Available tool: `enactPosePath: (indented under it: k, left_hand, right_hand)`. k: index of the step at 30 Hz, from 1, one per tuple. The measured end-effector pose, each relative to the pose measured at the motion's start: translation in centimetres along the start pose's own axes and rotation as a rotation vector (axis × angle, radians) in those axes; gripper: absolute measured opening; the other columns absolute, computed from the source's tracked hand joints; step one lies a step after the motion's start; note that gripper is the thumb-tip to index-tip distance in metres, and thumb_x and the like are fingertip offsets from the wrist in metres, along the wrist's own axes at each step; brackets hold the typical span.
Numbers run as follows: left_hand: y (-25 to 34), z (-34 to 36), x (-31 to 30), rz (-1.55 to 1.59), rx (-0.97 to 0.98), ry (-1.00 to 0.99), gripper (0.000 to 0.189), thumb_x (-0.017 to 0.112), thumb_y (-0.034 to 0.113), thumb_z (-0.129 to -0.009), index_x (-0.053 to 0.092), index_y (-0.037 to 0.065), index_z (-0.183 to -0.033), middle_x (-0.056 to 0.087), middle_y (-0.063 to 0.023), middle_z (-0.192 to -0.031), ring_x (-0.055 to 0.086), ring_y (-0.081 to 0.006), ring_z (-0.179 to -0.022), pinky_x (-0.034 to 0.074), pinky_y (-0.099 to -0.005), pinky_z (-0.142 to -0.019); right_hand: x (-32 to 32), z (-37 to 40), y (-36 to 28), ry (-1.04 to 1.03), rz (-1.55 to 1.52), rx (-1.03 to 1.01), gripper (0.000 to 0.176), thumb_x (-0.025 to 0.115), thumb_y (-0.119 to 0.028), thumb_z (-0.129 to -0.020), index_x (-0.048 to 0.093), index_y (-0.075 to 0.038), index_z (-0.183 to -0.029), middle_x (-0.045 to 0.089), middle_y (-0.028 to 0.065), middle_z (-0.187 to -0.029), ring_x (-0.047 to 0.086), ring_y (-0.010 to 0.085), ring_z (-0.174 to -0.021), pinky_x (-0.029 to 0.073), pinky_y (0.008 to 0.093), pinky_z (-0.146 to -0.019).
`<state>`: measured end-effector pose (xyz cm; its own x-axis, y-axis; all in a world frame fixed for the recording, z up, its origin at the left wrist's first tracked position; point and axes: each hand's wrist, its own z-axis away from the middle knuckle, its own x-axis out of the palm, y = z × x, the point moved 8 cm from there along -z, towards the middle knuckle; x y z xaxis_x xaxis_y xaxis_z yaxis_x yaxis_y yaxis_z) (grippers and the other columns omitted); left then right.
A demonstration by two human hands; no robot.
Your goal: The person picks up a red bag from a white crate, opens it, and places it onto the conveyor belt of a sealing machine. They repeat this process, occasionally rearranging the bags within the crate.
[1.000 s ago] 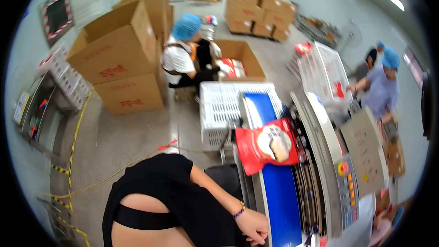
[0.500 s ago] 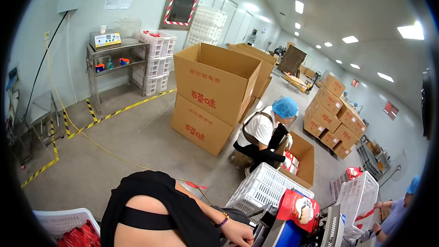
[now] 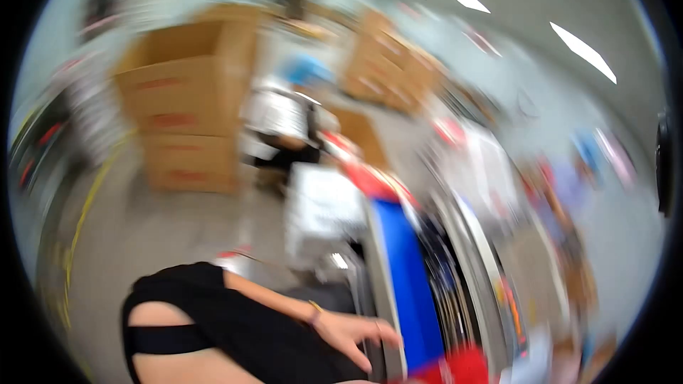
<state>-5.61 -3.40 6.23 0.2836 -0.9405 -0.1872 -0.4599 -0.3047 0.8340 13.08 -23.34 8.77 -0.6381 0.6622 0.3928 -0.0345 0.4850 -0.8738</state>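
Observation:
My left hand (image 3: 356, 334) is beside the near edge of a machine with a blue belt (image 3: 405, 277). Its fingers are bent but spread apart, with nothing visible between them. A red bag (image 3: 455, 370) lies at the bottom edge of the view, a little right of that hand and partly cut off. Farther up, another red bag (image 3: 377, 183) is at the far end of the blue belt. I cannot make out my right hand among the blurred shapes at the bottom right.
Stacked cardboard boxes (image 3: 185, 92) stand on the left. A person in a blue cap (image 3: 281, 114) crouches beside an open carton (image 3: 359, 135). White crates (image 3: 324, 203) stand past the machine. Another person (image 3: 569, 181) is at the right. More cartons (image 3: 388, 64) are piled behind.
The view has swung right and down, blurring everything. More of the blue belt shows, and a red bag has come into view at the bottom. My left hand's fingers are now spread apart.

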Motion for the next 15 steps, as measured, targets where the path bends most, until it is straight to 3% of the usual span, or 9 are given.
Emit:
enactPosePath:
  k: [2,3,4,5,6,8,12,13,15]
  left_hand:
    - [0.1,-1.9,3.2,-0.015,-0.051,-0.335,0.086,0.079,0.027,-0.078,0.030,0.002,-0.144,0.037,-0.0131,-0.144,0.037,-0.0219,-0.132,0.033,-0.0363,-0.108]
    - [0.0,-3.1,4.5,0.161,-0.071,-0.354,0.077,0.078,0.024,-0.079,0.037,0.001,-0.139,0.044,-0.0140,-0.138,0.043,-0.0220,-0.127,0.037,-0.0370,-0.105]
    - [-0.7,-3.8,5.9,0.321,-0.124,-0.396,0.067,0.078,0.020,-0.079,0.044,0.000,-0.134,0.050,-0.0148,-0.133,0.049,-0.0221,-0.122,0.041,-0.0376,-0.102]
    - [-2.5,-2.5,7.0,0.435,-0.295,-0.466,0.061,0.077,0.016,-0.078,0.048,-0.001,-0.129,0.055,-0.0129,-0.126,0.053,-0.0206,-0.116,0.044,-0.0369,-0.098]
    - [-4.9,-2.3,8.3,0.476,-0.462,-0.501,0.055,0.077,0.011,-0.077,0.052,-0.002,-0.125,0.060,-0.0111,-0.120,0.058,-0.0190,-0.109,0.047,-0.0362,-0.094]
    - [-5.0,-3.4,10.2,0.691,-0.477,-0.293,0.041,0.075,0.003,-0.077,0.059,-0.004,-0.114,0.066,-0.0072,-0.106,0.063,-0.0161,-0.097,0.050,-0.0323,-0.086]
    - [-5.5,-3.9,13.5,0.583,-0.405,-0.503,0.030,0.074,0.001,-0.077,0.064,-0.003,-0.105,0.069,-0.0065,-0.096,0.063,-0.0125,-0.086,0.050,-0.0283,-0.078]
    - [-5.1,-3.7,14.6,0.534,-0.394,-0.588,0.029,0.074,0.001,-0.076,0.065,-0.003,-0.104,0.069,-0.0060,-0.093,0.064,-0.0121,-0.084,0.051,-0.0280,-0.076]
    - [-4.4,-3.3,15.7,0.495,-0.416,-0.704,0.028,0.076,0.000,-0.074,0.066,-0.003,-0.100,0.070,-0.0051,-0.087,0.064,-0.0115,-0.078,0.052,-0.0271,-0.070]
  right_hand:
    - [-0.6,4.7,-1.0,0.097,-0.052,0.020,0.045,0.054,-0.014,-0.085,0.047,0.006,-0.125,0.061,0.0228,-0.111,0.062,0.0298,-0.104,0.052,0.0396,-0.091]
    - [-1.9,6.8,-0.4,0.350,0.090,-0.078,0.046,0.055,-0.014,-0.085,0.049,0.006,-0.126,0.062,0.0198,-0.112,0.062,0.0283,-0.103,0.050,0.0367,-0.091]
    - [-0.7,8.0,-0.7,0.445,0.182,0.000,0.043,0.057,-0.010,-0.083,0.053,0.006,-0.123,0.063,0.0171,-0.111,0.062,0.0235,-0.100,0.049,0.0327,-0.089]
    - [0.6,9.4,-0.8,0.512,0.095,0.033,0.041,0.060,0.000,-0.082,0.055,0.006,-0.122,0.064,0.0100,-0.106,0.061,0.0167,-0.094,0.048,0.0286,-0.085]
    - [-1.1,10.5,1.2,0.462,0.075,0.058,0.041,0.062,-0.002,-0.084,0.056,0.003,-0.124,0.065,0.0075,-0.107,0.060,0.0143,-0.096,0.047,0.0284,-0.086]
    - [-1.6,13.8,1.7,0.607,-0.049,-0.111,0.036,0.065,-0.006,-0.088,0.056,0.001,-0.122,0.064,0.0030,-0.110,0.059,0.0120,-0.099,0.047,0.0284,-0.089]
    - [-1.9,18.8,2.4,0.720,-0.064,-0.142,0.055,0.071,-0.014,-0.085,0.045,-0.003,-0.133,0.059,0.0027,-0.119,0.060,0.0125,-0.100,0.049,0.0274,-0.086]
    - [-2.4,20.7,3.1,0.711,0.026,-0.067,0.069,0.078,-0.014,-0.079,0.040,-0.003,-0.136,0.057,0.0024,-0.121,0.060,0.0131,-0.100,0.053,0.0268,-0.076]
    - [-1.7,22.2,3.6,0.755,0.109,0.044,0.072,0.080,-0.007,-0.073,0.043,-0.001,-0.134,0.057,0.0043,-0.121,0.059,0.0145,-0.102,0.052,0.0305,-0.082]
